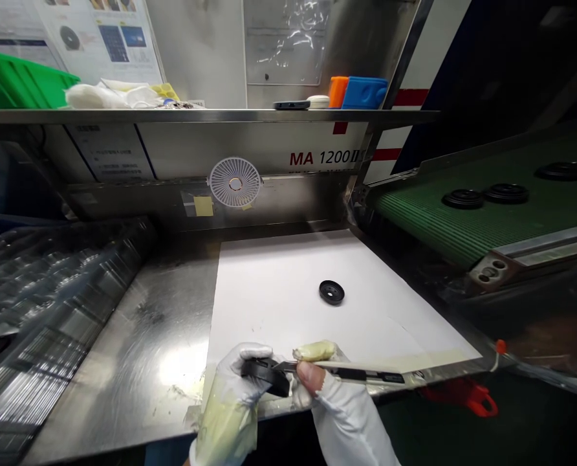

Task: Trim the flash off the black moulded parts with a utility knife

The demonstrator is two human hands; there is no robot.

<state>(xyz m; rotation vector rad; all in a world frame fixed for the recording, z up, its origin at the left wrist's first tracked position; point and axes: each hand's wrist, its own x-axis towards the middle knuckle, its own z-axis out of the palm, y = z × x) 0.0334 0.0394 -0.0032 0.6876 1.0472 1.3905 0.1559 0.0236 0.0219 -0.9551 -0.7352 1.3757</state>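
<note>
My left hand (242,375), in a white glove, is closed around a round black plastic part (265,373) at the near edge of the white sheet (279,298). My right hand (334,401), also gloved with a yellowish wrapped finger and a bare thumb tip, pinches a slim utility knife (361,373) whose blade tip touches the rim of that part. A second small black disc (332,292) lies alone on the sheet, farther back and to the right of both hands.
A green conveyor belt (463,220) on the right carries several black discs (506,193). Clear plastic trays (41,291) lie at left. A small white fan (235,182) hangs on the back wall. The shelf (196,116) above holds a green bin, rags and blue and orange boxes. Red pliers (468,396) hang below the bench edge.
</note>
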